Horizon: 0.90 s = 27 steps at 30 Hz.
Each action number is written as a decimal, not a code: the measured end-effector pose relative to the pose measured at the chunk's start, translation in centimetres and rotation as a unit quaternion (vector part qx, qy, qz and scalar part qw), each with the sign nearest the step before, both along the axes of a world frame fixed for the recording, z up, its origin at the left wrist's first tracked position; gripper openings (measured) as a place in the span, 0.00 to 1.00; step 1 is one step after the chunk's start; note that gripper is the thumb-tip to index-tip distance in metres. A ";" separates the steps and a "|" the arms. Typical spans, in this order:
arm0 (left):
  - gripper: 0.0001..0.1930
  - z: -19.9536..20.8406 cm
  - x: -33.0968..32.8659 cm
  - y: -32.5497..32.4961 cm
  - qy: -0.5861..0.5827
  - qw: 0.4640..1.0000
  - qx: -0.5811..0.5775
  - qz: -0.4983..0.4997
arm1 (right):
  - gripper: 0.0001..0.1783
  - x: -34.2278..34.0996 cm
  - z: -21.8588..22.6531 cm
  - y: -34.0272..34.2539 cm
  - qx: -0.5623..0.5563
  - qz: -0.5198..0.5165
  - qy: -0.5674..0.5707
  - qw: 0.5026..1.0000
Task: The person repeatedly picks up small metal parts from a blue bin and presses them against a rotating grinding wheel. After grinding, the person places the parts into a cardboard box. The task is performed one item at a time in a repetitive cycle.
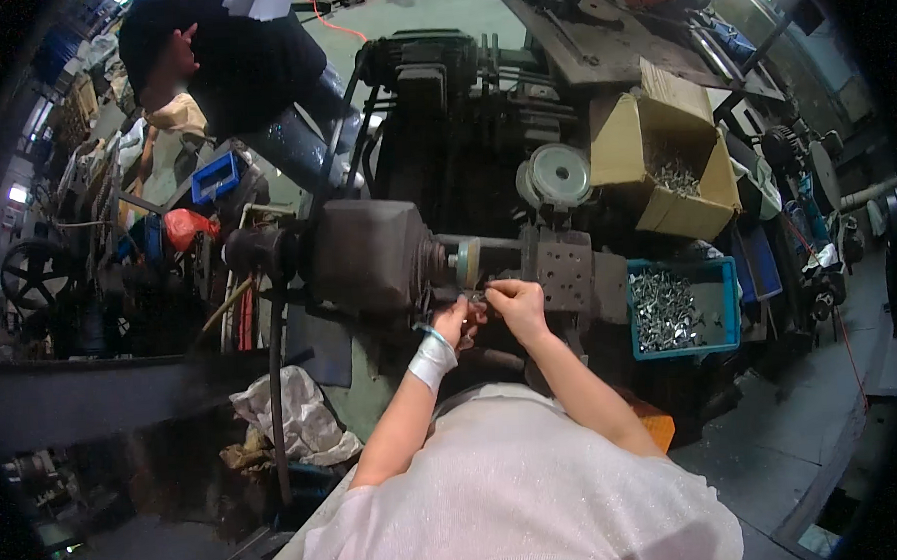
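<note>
My left hand (458, 323), with a white wrap and a pale blue band at the wrist, is closed just below a narrow greenish disc (468, 263) on the machine's spindle. My right hand (519, 306) comes in beside it in a pinch, thumb and forefinger pressed together. The fingertips of both hands almost meet. Whatever they hold is too small and too covered to name. To the left of the disc is the machine's dark, boxy housing (365, 254). A dark metal block with holes (565, 273) sits to the right of my right hand.
At the right stands a teal bin (735, 308) of small metal parts. Behind it, an open cardboard box (617, 137) holds more. A round metal handwheel (560, 175) rises beyond the block. Another person (234, 64) stands at far left. A crumpled white sack (299, 412) lies left below.
</note>
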<state>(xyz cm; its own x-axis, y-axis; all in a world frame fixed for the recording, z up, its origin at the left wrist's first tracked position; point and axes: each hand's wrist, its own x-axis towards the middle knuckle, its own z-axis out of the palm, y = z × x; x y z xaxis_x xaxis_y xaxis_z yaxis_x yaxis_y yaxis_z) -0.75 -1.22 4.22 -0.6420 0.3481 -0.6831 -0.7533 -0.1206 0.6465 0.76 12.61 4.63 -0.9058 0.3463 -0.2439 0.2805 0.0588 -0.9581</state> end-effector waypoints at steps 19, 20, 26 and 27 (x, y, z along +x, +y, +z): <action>0.05 -3.9 -1.1 1.7 0.099 0.990 -0.073 0.071 | 0.09 -1.6 -1.6 -0.5 0.008 -0.021 -0.026 0.999; 0.05 -4.7 -1.1 1.7 0.117 0.988 -0.065 0.079 | 0.09 -1.7 -2.0 -0.5 -0.001 -0.025 -0.026 0.999; 0.05 -3.7 -1.1 2.3 0.141 0.984 -0.055 0.092 | 0.09 -1.8 -1.1 -0.6 0.033 -0.029 -0.028 0.999; 0.05 -3.3 -1.0 2.3 0.139 0.984 -0.058 0.095 | 0.09 -1.8 -1.2 -0.7 0.034 -0.031 -0.023 0.999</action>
